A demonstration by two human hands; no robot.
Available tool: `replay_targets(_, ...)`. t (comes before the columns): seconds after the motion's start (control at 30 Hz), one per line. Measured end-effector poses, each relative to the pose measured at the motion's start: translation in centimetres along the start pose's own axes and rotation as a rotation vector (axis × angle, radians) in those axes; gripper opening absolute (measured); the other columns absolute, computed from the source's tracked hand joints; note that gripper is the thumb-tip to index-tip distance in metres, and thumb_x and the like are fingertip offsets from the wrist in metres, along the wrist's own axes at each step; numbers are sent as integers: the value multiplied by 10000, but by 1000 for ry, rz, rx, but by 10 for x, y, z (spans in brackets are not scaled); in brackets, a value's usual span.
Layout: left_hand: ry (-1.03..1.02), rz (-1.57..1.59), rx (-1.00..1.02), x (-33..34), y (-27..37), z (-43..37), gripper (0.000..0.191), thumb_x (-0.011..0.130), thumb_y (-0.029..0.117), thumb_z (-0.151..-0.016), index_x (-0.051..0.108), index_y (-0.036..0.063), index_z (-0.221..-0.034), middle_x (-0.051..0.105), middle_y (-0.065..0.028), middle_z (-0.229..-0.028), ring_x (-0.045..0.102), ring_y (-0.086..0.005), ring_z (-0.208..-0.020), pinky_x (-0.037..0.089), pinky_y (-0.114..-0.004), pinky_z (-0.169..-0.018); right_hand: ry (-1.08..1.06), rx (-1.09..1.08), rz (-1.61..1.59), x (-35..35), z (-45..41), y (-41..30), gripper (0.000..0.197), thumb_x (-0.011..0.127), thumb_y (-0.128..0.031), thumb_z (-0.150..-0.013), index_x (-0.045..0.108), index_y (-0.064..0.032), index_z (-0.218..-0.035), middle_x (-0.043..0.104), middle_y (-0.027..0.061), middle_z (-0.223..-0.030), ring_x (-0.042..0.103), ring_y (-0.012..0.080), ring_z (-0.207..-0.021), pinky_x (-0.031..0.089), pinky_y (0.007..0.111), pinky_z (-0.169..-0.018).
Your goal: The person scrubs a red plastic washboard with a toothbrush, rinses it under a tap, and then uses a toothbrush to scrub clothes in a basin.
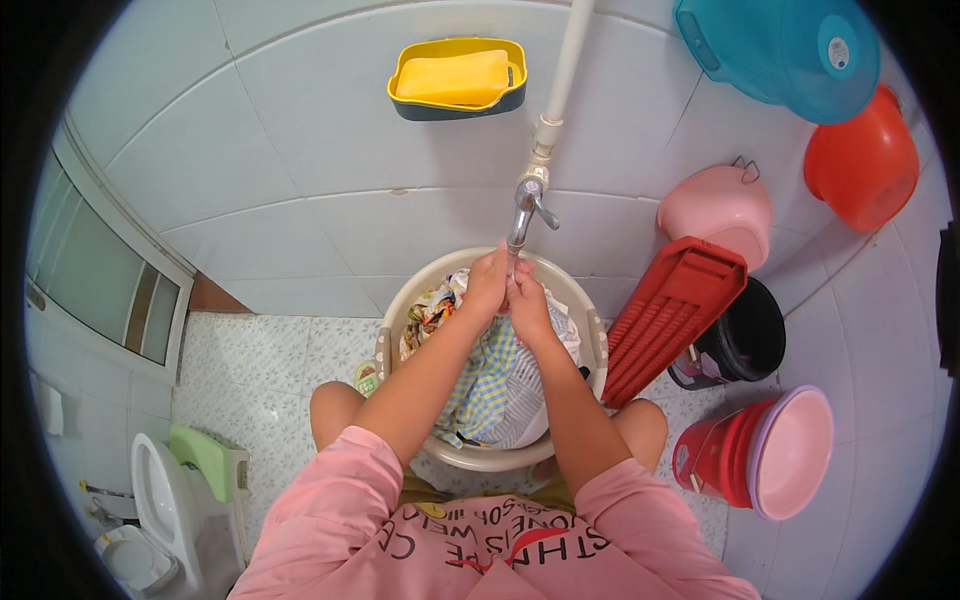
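Observation:
Under the spout of a metal tap [524,214], my left hand [487,285] and my right hand [529,306] are pressed close together. A thin stream of water seems to run from the spout between them. Their fingers overlap, and whether anything is held there is hidden. Both hands are above a round beige plastic basin [487,461] full of clothes. In it lie a yellow-and-blue checked cloth [484,375], a grey-and-white striped cloth [529,401] and a colourful printed cloth [427,313]. The basin stands on the floor between my knees.
A yellow soap bar [454,77] rests in a wall-mounted soap dish [461,112]. Right of the basin lean a red plastic washboard [667,319], a black bucket [765,330] and a red bucket [716,450]. Several basins hang above. At left are a toilet [161,495] and a green stool [201,461].

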State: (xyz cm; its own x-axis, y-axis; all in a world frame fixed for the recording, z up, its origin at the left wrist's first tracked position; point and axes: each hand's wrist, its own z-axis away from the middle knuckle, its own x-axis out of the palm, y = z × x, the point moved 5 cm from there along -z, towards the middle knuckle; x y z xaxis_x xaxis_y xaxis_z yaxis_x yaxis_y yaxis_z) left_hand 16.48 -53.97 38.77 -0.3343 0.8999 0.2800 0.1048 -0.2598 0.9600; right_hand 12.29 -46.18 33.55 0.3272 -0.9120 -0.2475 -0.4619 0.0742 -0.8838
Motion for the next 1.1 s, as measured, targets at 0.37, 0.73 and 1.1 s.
replay_targets(0.37,-258,316,-134,-8,13,32,374,368,297,-973,532,13,-1152,473,22,-683,489,-69,-560,401,-212,-451,-455,431,-626,-9,2,-51,380,398,-386,-962,465,-64,-772,492,40,-599,496,126,-526,435,260,-519)
replay_targets(0.73,-232,86,-266,-22,-1,26,357,409,351,-952,531,114,-1189,505,5,-676,500,-123,-615,393,-257,-521,-303,445,-670,12,4,-49,420,414,-441,-943,495,-46,-825,451,20,-594,454,121,-474,392,269,-431)
replay_targets(1.1,-185,338,-240,-14,-32,11,423,361,457,-951,594,119,-1051,490,14,-724,424,-126,-586,345,-263,-524,-82,567,-436,4,-9,-34,448,446,-384,-936,497,-42,-652,470,44,-550,452,123,-427,345,271,-344)
